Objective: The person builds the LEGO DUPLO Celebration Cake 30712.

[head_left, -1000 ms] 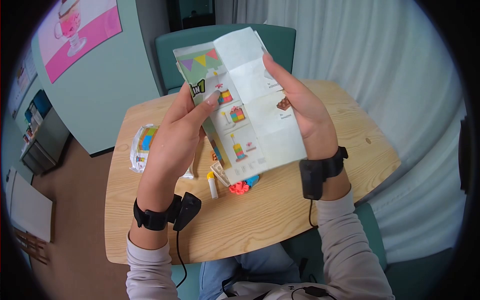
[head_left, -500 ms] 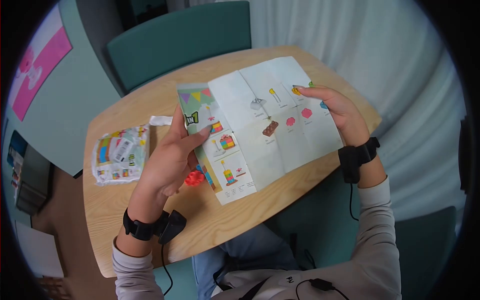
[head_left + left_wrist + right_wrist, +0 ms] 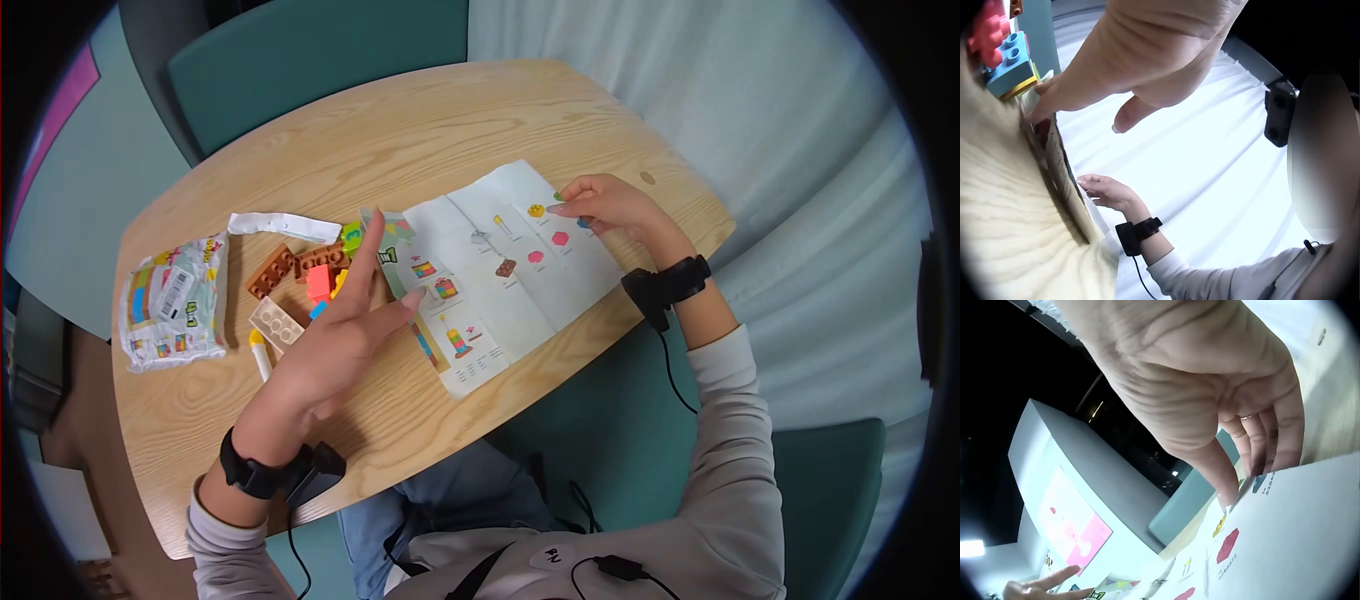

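Observation:
The unfolded instruction sheet (image 3: 520,290) lies low over the table, with printed bricks and cake pictures on it. My right hand (image 3: 625,215) pinches its far right edge; in the right wrist view the thumb of that hand (image 3: 1222,394) is on the printed side and the other fingers pass behind the edge. At the sheet's left side is my left hand (image 3: 325,360), index finger straight and thumb over the printed cakes. In the left wrist view, fingertips of the left hand (image 3: 1141,56) are beside the paper's edge (image 3: 1063,169); contact is unclear.
Left of the sheet are brown bricks (image 3: 270,271), a red brick (image 3: 318,282), a white brick (image 3: 277,325) and a yellow-tipped candle piece (image 3: 260,352). A printed plastic bag (image 3: 175,305) and a white strip (image 3: 285,227) lie farther left on the table (image 3: 420,110).
Both hands have lowered the sheet toward the table. My left index finger has straightened away from it. The head view has shifted, and loose bricks now show beside the left hand.

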Demonstrator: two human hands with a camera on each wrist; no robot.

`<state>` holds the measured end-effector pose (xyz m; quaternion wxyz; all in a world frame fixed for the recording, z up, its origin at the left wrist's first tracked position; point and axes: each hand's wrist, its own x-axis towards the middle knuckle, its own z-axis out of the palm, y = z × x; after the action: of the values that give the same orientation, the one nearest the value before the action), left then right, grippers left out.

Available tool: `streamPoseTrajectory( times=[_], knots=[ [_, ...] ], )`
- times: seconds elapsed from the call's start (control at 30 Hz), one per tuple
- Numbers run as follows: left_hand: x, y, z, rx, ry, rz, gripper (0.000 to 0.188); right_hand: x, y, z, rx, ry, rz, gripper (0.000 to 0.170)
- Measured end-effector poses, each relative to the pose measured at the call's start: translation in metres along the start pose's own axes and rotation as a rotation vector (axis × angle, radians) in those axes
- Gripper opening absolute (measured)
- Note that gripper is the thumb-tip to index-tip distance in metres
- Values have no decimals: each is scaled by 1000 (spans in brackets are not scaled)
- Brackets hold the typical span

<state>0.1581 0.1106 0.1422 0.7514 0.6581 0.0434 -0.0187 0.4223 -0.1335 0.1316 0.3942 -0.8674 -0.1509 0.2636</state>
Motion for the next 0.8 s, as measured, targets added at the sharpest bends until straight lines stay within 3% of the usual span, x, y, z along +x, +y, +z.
streamPoseTrajectory(
  times=[0.03, 0.1, 0.2, 0.33, 0.4, 0.43, 0.47, 0.53, 0.6, 0.8],
  knots=[
    [-1, 0, 0, 145, -12, 15, 72, -2, 1, -1, -9, 0, 9, 28],
    [-5, 7, 3, 163, -27, -45, 67, -6, 2, -2, -16, -1, -102, 24],
    [-7, 12, 6, 262, -34, -84, 59, -6, 2, 0, -46, -44, -98, 22],
    [1, 2, -4, 346, -225, -139, 54, -8, 9, -1, 50, -42, -115, 19],
    [8, -1, -8, 668, -579, -113, 49, -7, 10, -2, 67, 40, -123, 17],
    [11, -10, -8, 873, -668, 1, 51, -2, 15, -5, 69, 36, -123, 17],
    [10, -14, -4, 870, -666, 3, 51, -1, 17, -11, 51, 93, -180, 16],
    [9, -18, 7, 1234, -745, 308, 55, -2, 17, -19, 26, 154, -233, 16],
    [12, -21, 12, 1257, -755, 325, 59, -2, 16, -26, -126, 286, -251, 17],
    [7, -20, 17, 1339, -718, 357, 61, -11, 2, -3, -377, 345, -352, 26]
  ],
)
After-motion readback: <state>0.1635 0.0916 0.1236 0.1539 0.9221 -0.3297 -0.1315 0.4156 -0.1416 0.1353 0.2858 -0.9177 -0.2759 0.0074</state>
